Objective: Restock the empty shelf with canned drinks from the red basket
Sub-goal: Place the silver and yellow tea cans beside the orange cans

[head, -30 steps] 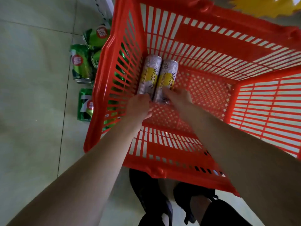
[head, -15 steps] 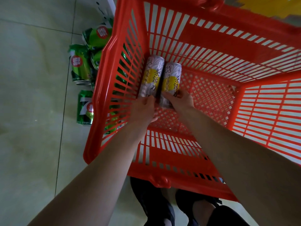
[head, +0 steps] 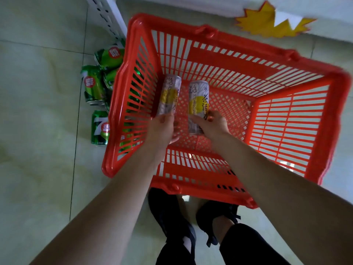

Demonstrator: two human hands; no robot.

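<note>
Head view, looking straight down. Both bare forearms reach from the lower frame edge into the red basket [head: 322,119], which sits on pale floor tiles [head: 38,131].

Left hand [head: 162,129]: wrist over the near wall of the basket, fingers curled round the lower end of the left can [head: 169,96]. Grip is clamped on the can; thumb on top, other fingers underneath and mostly hidden.

Right hand [head: 214,125]: fingers and thumb wrapped round the lower part of the right can [head: 197,104], likewise clamped.

Basket: slatted walls, mesh floor, rim intact. Apart from the two held cans, the visible mesh floor is bare.

Cans: both tall, slim, silver-white with a yellow patch and dark characters. They are inside the basket toward its left wall, side by side with a clear gap between them, tops pointing away from the person. Whether either touches the mesh floor: cannot tell.

Outside the left wall: green cans [head: 93,85] clustered on the floor, near a white shelf upright [head: 107,16]. A yellow starburst tag [head: 267,23] at top right. Black shoes [head: 172,217] below the basket.
</note>
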